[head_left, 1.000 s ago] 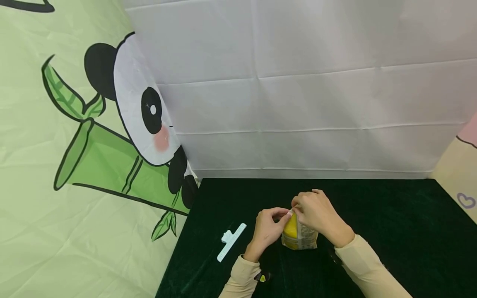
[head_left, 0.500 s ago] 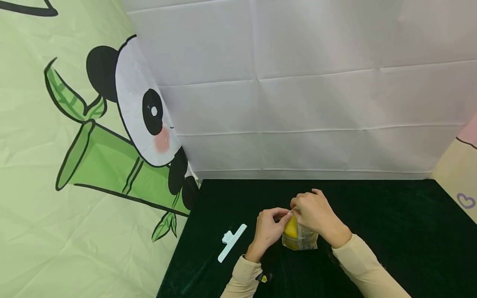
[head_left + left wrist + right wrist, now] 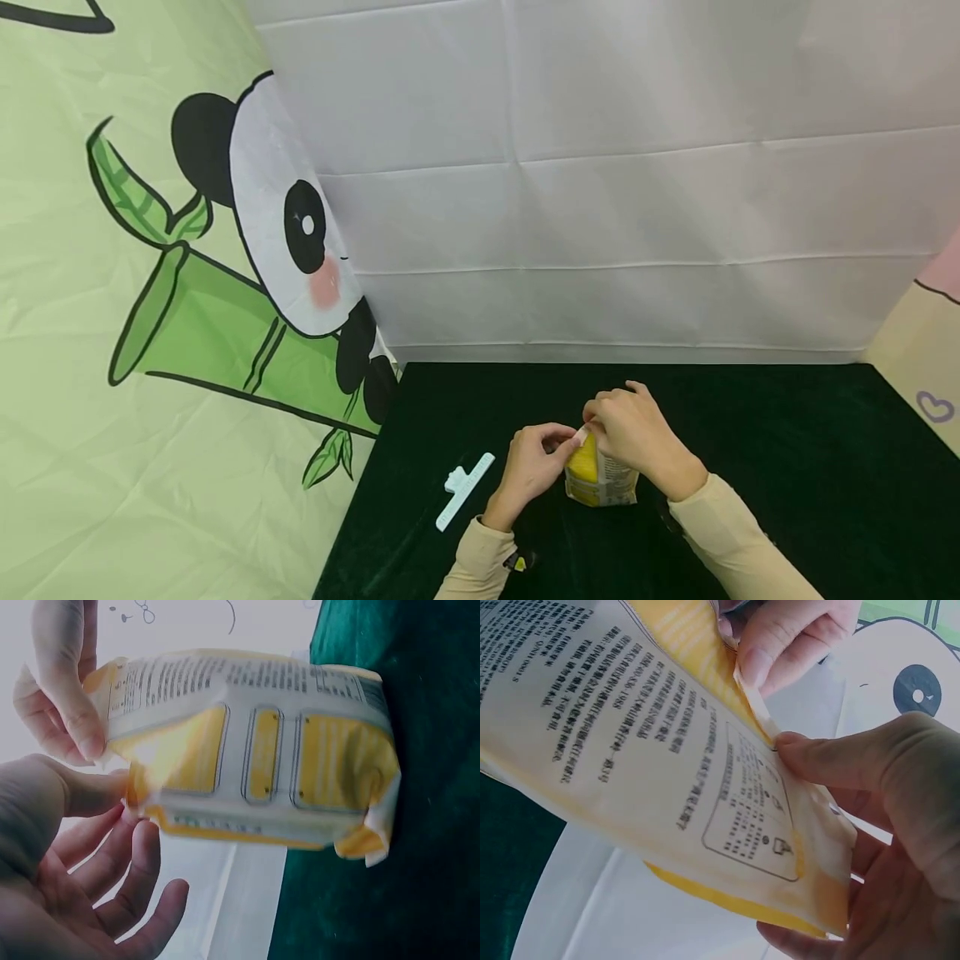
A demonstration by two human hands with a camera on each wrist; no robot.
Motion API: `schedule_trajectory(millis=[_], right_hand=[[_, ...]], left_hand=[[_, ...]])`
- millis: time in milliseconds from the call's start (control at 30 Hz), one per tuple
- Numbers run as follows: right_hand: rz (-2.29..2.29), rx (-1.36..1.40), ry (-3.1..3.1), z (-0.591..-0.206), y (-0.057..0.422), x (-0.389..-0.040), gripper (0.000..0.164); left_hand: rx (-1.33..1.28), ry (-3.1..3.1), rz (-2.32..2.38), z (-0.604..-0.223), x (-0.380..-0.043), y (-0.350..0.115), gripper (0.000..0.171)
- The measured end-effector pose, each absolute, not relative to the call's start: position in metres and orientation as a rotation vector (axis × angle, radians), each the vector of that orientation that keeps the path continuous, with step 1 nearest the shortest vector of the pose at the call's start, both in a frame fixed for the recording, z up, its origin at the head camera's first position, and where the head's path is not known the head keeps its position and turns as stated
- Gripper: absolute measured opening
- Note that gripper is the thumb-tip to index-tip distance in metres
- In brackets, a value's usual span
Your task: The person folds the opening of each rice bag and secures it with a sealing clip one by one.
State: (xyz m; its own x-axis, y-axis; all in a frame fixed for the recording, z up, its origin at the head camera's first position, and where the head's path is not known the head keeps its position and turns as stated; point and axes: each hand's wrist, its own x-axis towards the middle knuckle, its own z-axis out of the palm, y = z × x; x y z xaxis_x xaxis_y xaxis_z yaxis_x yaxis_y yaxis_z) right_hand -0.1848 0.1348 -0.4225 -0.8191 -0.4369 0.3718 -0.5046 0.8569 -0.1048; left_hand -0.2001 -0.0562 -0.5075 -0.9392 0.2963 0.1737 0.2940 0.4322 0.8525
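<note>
A yellow and white printed bag [image 3: 602, 479] stands upright on the dark green cloth, its top between both hands. My left hand [image 3: 531, 461] pinches the left end of the bag's top edge between thumb and index finger; in the left wrist view its other fingers spread loosely. My right hand [image 3: 630, 427] grips the top edge on the right, thumb on the near face and fingers behind, as the right wrist view shows. A whitish strip [image 3: 756, 705] of the edge runs between the two thumbs. Left of the left hand lies a pale blue bag clip [image 3: 465, 492], apart from it.
The dark green cloth [image 3: 787, 467] covers the table. A white curtain [image 3: 600, 208] hangs behind its far edge. On the left is a light green sheet [image 3: 60, 458] with a panda print.
My left hand has shifted very slightly left and down, still pinching the bag's edge. The right hand and the clip look nearly the same; the view tilts slightly.
</note>
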Motion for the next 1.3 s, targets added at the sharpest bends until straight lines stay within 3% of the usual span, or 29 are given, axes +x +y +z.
schedule_trajectory(millis=[1300], right_hand=[[0.104, 0.705, -2.695, -0.42, 0.131, -0.19, 0.004]], left_hand=[[0.509, 2.708, 1.609, -0.512, -0.203, -0.051, 0.017]])
